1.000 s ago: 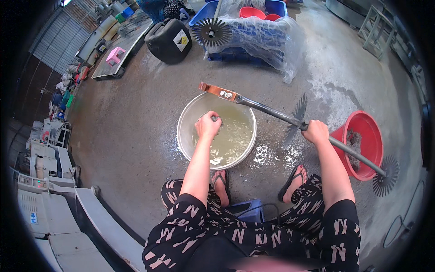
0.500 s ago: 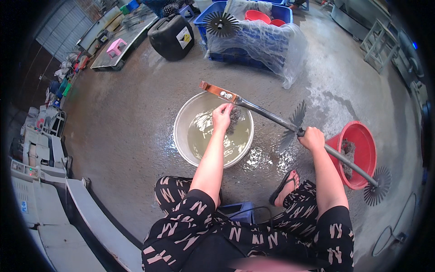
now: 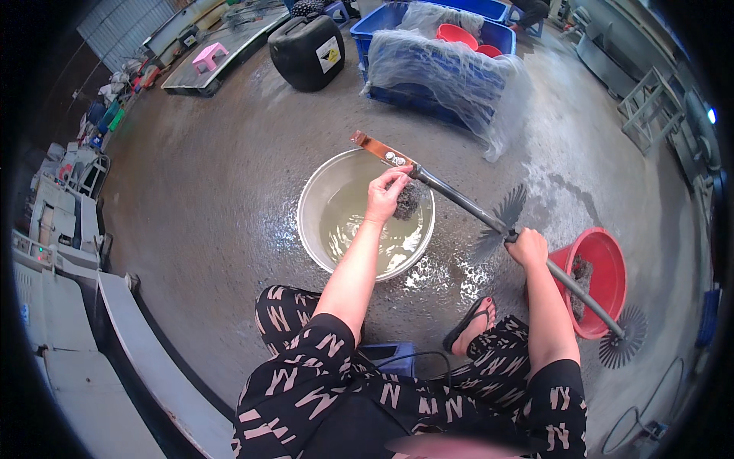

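A dark metal rod (image 3: pixel 462 200) slants across in front of me, with a copper-coloured bolted plate (image 3: pixel 377 148) at its far left end. Around its shaft stands a slotted dark disc (image 3: pixel 509 208), and another slotted disc (image 3: pixel 623 336) sits at the near right end. My right hand (image 3: pixel 527 249) is wrapped round the rod beside the first disc. My left hand (image 3: pixel 388 195) is closed at the fingertips by the plate's inner end, with a dark grey fibrous clump (image 3: pixel 408 203) against its fingers. Below it, a pale round basin (image 3: pixel 312 229) holds cloudy water.
At my right stands a red bucket (image 3: pixel 615 264) with grey fibrous material (image 3: pixel 579 279) inside. A blue low stool (image 3: pixel 394 359) is beneath me. Ahead are a black jerrycan (image 3: pixel 294 57) and a blue crate (image 3: pixel 382 46) draped with clear plastic. Machinery (image 3: pixel 145 344) lines the left; the floor is wet.
My left hand has shifted slightly along the rod, its fingers lifting and the clump showing more to their right. The view has turned a little; my right hand keeps its grip.
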Demonstrator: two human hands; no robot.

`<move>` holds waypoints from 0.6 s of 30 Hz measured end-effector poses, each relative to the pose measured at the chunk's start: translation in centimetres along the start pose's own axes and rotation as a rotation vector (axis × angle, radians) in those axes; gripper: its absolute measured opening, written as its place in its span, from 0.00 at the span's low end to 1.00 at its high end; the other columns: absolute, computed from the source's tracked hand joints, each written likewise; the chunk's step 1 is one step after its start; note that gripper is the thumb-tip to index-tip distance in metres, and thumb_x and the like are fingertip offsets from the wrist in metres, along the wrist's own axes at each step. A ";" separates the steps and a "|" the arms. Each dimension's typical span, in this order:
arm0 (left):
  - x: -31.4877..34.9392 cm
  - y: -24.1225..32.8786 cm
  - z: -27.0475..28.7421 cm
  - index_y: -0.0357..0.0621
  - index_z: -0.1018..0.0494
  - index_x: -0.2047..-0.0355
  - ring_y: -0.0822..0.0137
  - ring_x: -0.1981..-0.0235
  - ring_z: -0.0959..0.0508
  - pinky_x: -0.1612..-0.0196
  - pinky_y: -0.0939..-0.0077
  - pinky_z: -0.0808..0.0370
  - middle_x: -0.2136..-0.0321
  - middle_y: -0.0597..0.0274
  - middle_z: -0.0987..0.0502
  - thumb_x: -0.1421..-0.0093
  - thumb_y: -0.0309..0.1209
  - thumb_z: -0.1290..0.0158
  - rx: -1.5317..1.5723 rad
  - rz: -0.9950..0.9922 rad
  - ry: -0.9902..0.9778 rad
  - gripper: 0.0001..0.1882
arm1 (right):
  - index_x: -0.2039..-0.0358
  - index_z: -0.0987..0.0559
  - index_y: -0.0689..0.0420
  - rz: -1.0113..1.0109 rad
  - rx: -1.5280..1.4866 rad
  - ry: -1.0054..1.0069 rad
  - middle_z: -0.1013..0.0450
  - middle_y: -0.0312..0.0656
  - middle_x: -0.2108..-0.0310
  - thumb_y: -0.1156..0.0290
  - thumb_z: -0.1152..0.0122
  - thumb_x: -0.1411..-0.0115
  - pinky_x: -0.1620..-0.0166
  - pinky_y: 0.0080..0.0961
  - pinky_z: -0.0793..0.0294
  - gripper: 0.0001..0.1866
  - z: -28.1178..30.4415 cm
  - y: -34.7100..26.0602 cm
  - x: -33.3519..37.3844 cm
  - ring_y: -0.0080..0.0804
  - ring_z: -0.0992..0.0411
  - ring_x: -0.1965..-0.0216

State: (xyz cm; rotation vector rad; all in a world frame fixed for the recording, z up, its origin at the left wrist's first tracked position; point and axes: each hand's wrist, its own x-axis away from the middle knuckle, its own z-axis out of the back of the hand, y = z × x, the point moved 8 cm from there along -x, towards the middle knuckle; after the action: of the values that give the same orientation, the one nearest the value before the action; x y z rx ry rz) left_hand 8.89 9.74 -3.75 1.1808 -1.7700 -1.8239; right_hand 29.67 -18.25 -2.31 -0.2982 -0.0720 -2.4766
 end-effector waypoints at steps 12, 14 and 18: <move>-0.6 -2.4 -0.9 0.40 0.23 0.68 0.72 0.51 0.28 0.49 0.77 0.32 0.49 0.56 0.27 0.38 0.32 0.48 0.389 0.106 0.095 0.09 | 0.69 0.19 0.61 -0.023 0.028 0.018 0.23 0.53 0.67 0.56 0.35 0.55 0.56 0.38 0.25 0.20 -0.2 0.0 0.0 0.47 0.24 0.61; -0.8 -1.8 -0.9 0.41 0.23 0.68 0.72 0.53 0.28 0.50 0.77 0.32 0.50 0.57 0.26 0.38 0.33 0.48 0.346 0.062 0.092 0.08 | 0.68 0.19 0.60 -0.018 0.032 0.023 0.23 0.53 0.67 0.56 0.36 0.55 0.56 0.38 0.25 0.20 -0.1 -0.1 0.1 0.47 0.24 0.61; -1.2 -2.6 -0.1 0.40 0.24 0.68 0.73 0.59 0.27 0.55 0.76 0.30 0.59 0.61 0.23 0.38 0.32 0.48 0.279 0.140 0.103 0.08 | 0.68 0.19 0.60 -0.005 0.039 0.033 0.23 0.53 0.67 0.56 0.36 0.55 0.56 0.38 0.25 0.20 -0.4 -0.1 -0.1 0.47 0.24 0.62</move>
State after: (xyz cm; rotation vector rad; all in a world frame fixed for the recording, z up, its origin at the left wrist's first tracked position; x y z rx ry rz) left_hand 10.49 10.99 -5.77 1.1907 -2.0385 -1.4469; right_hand 29.62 -18.16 -2.70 -0.2406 -0.1072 -2.4806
